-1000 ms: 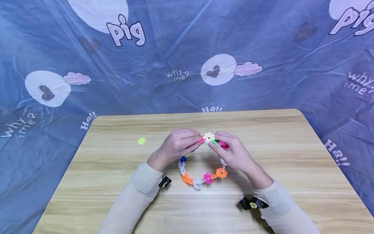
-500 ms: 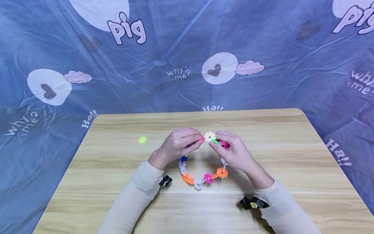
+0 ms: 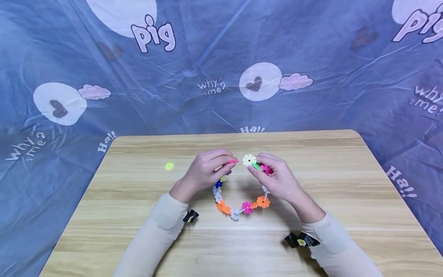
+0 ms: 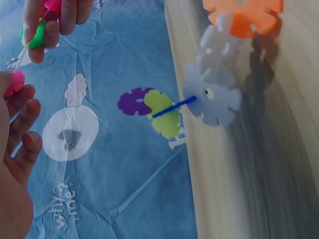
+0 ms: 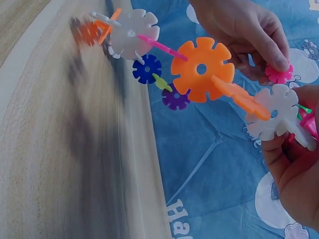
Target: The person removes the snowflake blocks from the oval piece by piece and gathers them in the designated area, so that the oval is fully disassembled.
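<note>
My left hand [image 3: 207, 169] pinches a pink snowflake disc [image 5: 279, 74] between thumb and fingers. Facing it, my right hand [image 3: 277, 175] grips one end of a chain of slotted snowflake discs. At that end a cream disc [image 3: 249, 160] stands out beyond the fingertips, joined to a green disc [image 3: 257, 166], with a magenta disc [image 3: 265, 170] behind. A small gap separates pink from cream. From the right hand the chain curves down through an orange disc [image 5: 202, 68] and a white disc [image 4: 212, 94], then up to a purple disc [image 4: 133, 102] below the left hand.
A loose yellow-green disc [image 3: 169, 166] lies on the wooden table [image 3: 138, 231], left of the hands. Behind the table hangs a blue printed cloth [image 3: 173, 96]. Black wrist cameras sit below the left cuff [image 3: 190, 216] and the right cuff [image 3: 302, 240].
My left hand has drawn slightly left and up with the pink disc, which came away from the cream disc's edge. My right hand keeps its hold, almost still.
</note>
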Demonstrator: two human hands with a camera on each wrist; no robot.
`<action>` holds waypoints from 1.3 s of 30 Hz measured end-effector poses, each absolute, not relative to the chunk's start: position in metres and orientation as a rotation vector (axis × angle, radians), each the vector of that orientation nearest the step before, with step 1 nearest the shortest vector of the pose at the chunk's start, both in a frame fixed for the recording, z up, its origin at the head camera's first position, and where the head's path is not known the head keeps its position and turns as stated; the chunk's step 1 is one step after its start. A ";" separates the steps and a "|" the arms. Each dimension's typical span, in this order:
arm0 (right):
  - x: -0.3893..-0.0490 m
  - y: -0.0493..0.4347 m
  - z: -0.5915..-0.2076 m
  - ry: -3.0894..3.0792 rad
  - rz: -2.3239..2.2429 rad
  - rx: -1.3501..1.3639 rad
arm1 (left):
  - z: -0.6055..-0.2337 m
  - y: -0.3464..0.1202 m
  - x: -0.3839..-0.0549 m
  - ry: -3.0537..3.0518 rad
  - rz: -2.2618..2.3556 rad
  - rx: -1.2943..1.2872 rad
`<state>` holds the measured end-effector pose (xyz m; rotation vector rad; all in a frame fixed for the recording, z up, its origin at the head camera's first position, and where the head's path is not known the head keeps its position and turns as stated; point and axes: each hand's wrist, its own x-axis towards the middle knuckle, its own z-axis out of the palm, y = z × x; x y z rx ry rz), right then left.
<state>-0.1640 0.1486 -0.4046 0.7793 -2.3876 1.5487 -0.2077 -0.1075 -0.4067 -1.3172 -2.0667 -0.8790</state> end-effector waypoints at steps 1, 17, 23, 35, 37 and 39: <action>-0.164 0.149 -0.405 -2.388 1.547 0.779 | -0.407 -0.109 -0.207 -2.091 -0.888 -1.309; -0.164 0.152 -0.408 -2.419 1.518 0.772 | -0.413 -0.133 -0.201 -2.255 -1.038 -1.167; -0.164 0.154 -0.408 -2.426 1.494 0.792 | -0.414 -0.141 -0.201 -2.249 -1.068 -1.154; -0.163 0.155 -0.408 -2.449 1.451 0.781 | -0.415 -0.170 -0.200 -2.594 -0.977 -0.903; -0.162 0.155 -0.409 -2.453 1.451 0.776 | -0.416 -0.174 -0.201 -2.639 -0.973 -0.863; -0.162 0.155 -0.409 -2.453 1.454 0.775 | -0.418 -0.179 -0.202 -2.679 -0.968 -0.824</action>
